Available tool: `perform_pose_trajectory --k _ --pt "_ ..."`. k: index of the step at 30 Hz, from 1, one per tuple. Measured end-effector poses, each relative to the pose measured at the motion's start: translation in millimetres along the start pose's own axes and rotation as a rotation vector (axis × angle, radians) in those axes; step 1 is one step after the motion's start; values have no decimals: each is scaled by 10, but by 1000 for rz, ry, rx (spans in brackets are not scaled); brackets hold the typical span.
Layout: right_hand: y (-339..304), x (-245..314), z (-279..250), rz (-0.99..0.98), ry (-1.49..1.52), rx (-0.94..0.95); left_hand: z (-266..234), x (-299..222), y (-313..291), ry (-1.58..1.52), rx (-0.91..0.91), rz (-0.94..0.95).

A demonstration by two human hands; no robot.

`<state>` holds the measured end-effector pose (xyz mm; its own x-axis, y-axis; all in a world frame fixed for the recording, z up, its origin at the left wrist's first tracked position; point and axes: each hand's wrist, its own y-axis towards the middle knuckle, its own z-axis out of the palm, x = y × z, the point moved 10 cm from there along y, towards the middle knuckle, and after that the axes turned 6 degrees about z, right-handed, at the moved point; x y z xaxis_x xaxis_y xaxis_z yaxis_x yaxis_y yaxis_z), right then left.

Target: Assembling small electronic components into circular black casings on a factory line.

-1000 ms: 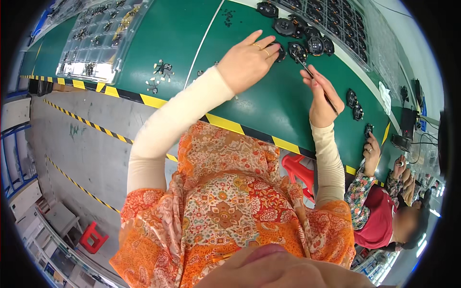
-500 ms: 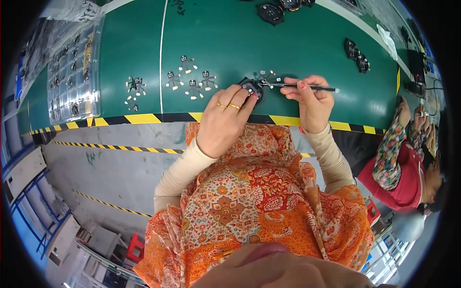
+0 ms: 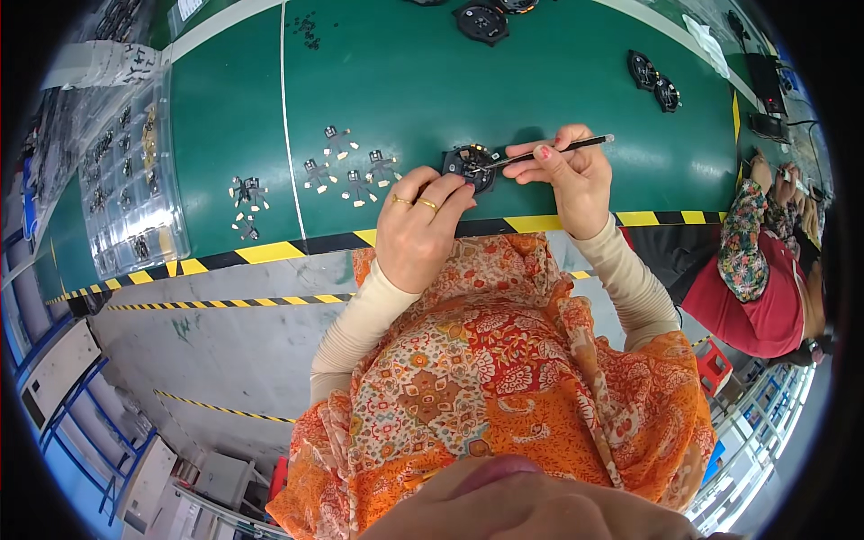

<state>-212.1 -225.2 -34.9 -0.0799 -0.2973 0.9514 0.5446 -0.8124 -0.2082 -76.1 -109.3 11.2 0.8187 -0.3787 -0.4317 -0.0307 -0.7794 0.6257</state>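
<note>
A round black watch-case-like housing (image 3: 480, 178) lies on the green table near its front edge, small components showing inside. My left hand (image 3: 419, 225), with two gold rings, has its fingers closed on the housing's left and front edge. In my right hand (image 3: 576, 184) is a slim black and silver tweezers-like tool (image 3: 580, 144), pinched between thumb and fingers. Its thin tip reaches into the housing; what it touches there is too small to tell. To the left lie several small black flex-cable parts (image 3: 378, 166) with pale tabs.
Another cluster of flex parts (image 3: 247, 193) lies further left, beside a clear compartment box (image 3: 180, 202). More black housings stand at the back (image 3: 481, 22) and right (image 3: 666, 93). Yellow-black tape (image 3: 531, 224) edges the table. Another person's sleeve (image 3: 742, 243) is at far right.
The small pieces that stuck out right of the housing now lie in over it. The tool's tip has moved left into the housing and its rear end tilts up. The whole view has shifted slightly.
</note>
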Motion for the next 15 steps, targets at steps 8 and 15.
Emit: perform_pose_trajectory --k 8,15 --pt "14 9 20 7 -47 -20 -15 -12 14 31 -8 19" --pt "32 -27 -7 43 -27 -37 -4 -69 -14 151 35 70"
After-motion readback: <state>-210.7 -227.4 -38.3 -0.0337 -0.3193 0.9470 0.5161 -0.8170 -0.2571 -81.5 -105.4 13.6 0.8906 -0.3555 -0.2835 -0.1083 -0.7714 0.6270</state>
